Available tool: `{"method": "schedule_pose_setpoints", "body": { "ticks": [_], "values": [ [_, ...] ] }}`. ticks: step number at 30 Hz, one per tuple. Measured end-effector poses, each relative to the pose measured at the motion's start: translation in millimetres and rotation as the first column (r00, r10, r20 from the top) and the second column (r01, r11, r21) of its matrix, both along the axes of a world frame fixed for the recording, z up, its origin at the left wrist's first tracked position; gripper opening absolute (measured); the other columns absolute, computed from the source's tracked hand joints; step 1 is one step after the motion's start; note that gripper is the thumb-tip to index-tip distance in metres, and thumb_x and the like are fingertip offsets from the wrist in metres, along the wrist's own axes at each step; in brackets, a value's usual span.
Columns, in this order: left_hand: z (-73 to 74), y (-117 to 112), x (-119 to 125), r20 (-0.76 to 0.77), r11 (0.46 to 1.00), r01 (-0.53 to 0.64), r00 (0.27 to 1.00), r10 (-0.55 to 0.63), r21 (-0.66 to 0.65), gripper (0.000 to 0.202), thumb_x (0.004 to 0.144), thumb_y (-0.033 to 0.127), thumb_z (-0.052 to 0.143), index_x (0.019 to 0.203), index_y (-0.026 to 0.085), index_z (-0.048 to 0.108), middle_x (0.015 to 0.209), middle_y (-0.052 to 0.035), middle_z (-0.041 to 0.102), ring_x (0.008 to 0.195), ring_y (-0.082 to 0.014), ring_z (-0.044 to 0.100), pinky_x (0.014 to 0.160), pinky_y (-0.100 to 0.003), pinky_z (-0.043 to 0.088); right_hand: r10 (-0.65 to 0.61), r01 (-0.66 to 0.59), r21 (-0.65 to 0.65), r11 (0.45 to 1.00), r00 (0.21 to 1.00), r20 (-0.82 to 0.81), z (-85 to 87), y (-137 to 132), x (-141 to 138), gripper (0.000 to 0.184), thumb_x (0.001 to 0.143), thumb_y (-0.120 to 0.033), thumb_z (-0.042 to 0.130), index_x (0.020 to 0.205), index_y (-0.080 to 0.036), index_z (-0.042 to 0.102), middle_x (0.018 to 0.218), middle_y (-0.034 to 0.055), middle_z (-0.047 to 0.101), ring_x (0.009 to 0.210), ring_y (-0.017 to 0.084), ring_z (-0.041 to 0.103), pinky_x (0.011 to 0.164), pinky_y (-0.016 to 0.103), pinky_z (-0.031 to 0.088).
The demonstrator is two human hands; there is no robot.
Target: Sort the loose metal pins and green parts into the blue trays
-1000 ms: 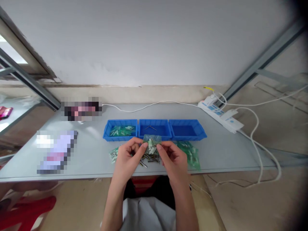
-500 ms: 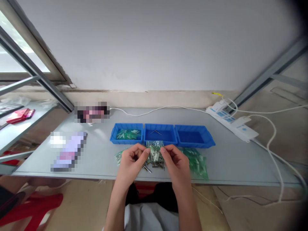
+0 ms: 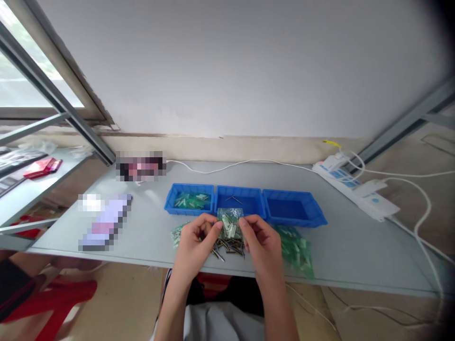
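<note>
My left hand [image 3: 196, 241] and my right hand [image 3: 262, 242] both pinch a small clear green plastic bag [image 3: 230, 221] of pale little parts, held just above the table's near edge. Under the bag lies a loose heap of dark metal pins [image 3: 227, 247]. Behind it stand three blue trays side by side: the left tray [image 3: 189, 200] holds green bagged parts, the middle tray [image 3: 241, 201] holds two or three pins, and the right tray [image 3: 294, 209] shows nothing inside. More green bags [image 3: 295, 248] lie right of my right hand, and one green bag [image 3: 177, 232] lies left of my left hand.
The grey table [image 3: 149, 227] meets a white wall. A white power strip [image 3: 355, 189] with cables sits at the far right, and a white cord [image 3: 227, 166] runs along the back. Blurred items lie at the left. A red stool [image 3: 53, 303] stands below left.
The view has drifted, so the table sits slightly lower and further right in frame. Both hands stay pinched on the bag, with only small finger shifts.
</note>
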State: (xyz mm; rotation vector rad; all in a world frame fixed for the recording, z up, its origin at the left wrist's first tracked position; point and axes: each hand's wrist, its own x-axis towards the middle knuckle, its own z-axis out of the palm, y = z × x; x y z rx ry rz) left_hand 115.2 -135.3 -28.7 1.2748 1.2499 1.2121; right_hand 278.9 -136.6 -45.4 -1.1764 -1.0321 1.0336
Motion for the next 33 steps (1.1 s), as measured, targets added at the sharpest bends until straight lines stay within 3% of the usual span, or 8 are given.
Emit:
{"method": "schedule_pose_setpoints", "body": {
  "ticks": [6, 15, 24, 33],
  "values": [
    [-0.4, 5, 0, 0.015, 0.999, -0.042, 0.999, 0.042, 0.014, 0.044, 0.092, 0.061, 0.079, 0.085, 0.018, 0.070, 0.056, 0.0083, 0.038, 0.052, -0.0101, 0.033, 0.052, -0.025, 0.027, 0.000, 0.000, -0.010, 1.000, 1.000, -0.013, -4.0, -4, -2, 0.035, 0.091, -0.053, 0.080, 0.082, -0.021, 0.071, 0.060, -0.0054, 0.050, 0.053, 0.012, 0.041, 0.048, 0.025, 0.032],
    [-9.1, 9, 5, 0.002, 1.000, 0.024, 1.000, -0.024, -0.002, 0.045, 0.096, 0.059, 0.074, 0.080, 0.018, 0.067, 0.053, 0.0072, 0.047, 0.049, -0.0088, 0.041, 0.051, -0.021, 0.032, -0.048, 0.049, 0.011, 0.999, 0.999, -0.006, -5.3, -4, 1, 0.037, 0.092, -0.052, 0.079, 0.075, -0.021, 0.066, 0.059, -0.0065, 0.046, 0.053, 0.011, 0.038, 0.050, 0.024, 0.032],
    [-4.6, 9, 13, 0.017, 0.998, 0.056, 0.998, -0.056, 0.017, 0.040, 0.099, 0.052, 0.073, 0.079, 0.019, 0.065, 0.053, 0.0066, 0.049, 0.050, -0.0089, 0.041, 0.053, -0.021, 0.033, -0.080, 0.080, 0.002, 0.997, 0.997, 0.017, 4.8, -8, 11, 0.036, 0.094, -0.054, 0.078, 0.080, -0.021, 0.072, 0.060, -0.0051, 0.050, 0.053, 0.011, 0.041, 0.050, 0.024, 0.034],
    [-3.1, 8, 6, 0.036, 0.999, 0.009, 0.999, -0.011, 0.049, 0.033, 0.097, 0.049, 0.076, 0.087, 0.018, 0.073, 0.052, 0.0070, 0.049, 0.050, -0.0092, 0.041, 0.052, -0.022, 0.033, -0.068, 0.068, -0.001, 0.998, 0.997, 0.032, -4.5, -12, 4, 0.040, 0.094, -0.059, 0.078, 0.083, -0.021, 0.073, 0.058, -0.0054, 0.049, 0.052, 0.012, 0.042, 0.048, 0.024, 0.033]
  ]
}}
